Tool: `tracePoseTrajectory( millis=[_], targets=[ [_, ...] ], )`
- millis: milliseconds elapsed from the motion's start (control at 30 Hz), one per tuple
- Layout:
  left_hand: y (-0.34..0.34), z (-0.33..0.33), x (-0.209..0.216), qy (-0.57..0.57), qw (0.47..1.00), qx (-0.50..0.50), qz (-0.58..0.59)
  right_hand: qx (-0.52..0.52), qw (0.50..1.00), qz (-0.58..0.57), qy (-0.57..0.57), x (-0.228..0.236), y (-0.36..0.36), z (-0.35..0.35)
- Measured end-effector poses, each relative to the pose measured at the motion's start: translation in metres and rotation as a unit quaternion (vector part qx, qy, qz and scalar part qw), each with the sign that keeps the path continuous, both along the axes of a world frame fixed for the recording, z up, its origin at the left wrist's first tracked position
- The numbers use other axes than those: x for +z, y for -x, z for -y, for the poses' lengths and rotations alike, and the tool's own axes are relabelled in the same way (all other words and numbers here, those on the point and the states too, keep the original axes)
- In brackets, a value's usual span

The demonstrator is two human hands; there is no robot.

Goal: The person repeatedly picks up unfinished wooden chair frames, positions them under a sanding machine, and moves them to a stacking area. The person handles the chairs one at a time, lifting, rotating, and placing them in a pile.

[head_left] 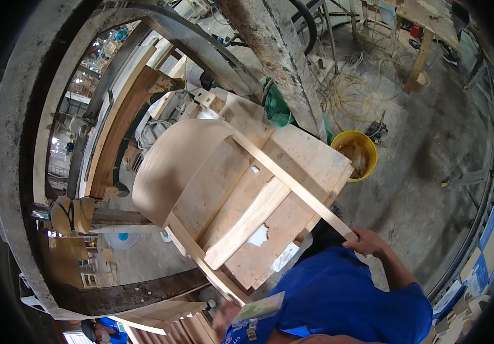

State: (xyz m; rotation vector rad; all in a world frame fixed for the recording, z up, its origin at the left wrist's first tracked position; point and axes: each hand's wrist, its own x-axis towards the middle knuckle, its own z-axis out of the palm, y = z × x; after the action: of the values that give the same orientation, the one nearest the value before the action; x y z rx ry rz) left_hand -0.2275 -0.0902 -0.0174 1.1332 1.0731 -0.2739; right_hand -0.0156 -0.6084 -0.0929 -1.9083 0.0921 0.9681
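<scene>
A pale wooden chair frame (290, 178) lies in front of me, with a broad curved backrest (181, 163) at its far left end. Two long rails run from it toward my body, and a wider wooden crosspiece (250, 222) spans between them. My right hand (366, 241) is closed round the near end of the right rail. Blurred at the lower edge, my left hand (226, 316) is beside the near end of the left rail; its fingers are smeared, so its grip cannot be made out. Beneath the frame is a plywood worktop (304, 152).
A large dark metal frame (20, 114) curves along the left, and a stained post (284, 57) rises beyond the worktop. To the right stands a yellow bucket (366, 143) near coiled hoses (353, 94). Slatted wooden furniture (172, 327) is at lower left, with a person (106, 331) nearby.
</scene>
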Motion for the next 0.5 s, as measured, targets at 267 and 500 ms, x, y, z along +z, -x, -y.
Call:
tracePoseTrajectory(
  millis=[267, 500],
  targets=[
    [-0.151, -0.042, -0.026, -0.279, 0.956, 0.038, 0.082, -0.024, 0.978, 0.109, 0.178, -0.011, -0.041, -0.071],
    [-0.135, -0.041, -0.042, -0.3, 0.938, 0.123, 0.122, -0.005, 0.978, 0.164, 0.132, -0.009, -0.037, -0.058]
  ],
)
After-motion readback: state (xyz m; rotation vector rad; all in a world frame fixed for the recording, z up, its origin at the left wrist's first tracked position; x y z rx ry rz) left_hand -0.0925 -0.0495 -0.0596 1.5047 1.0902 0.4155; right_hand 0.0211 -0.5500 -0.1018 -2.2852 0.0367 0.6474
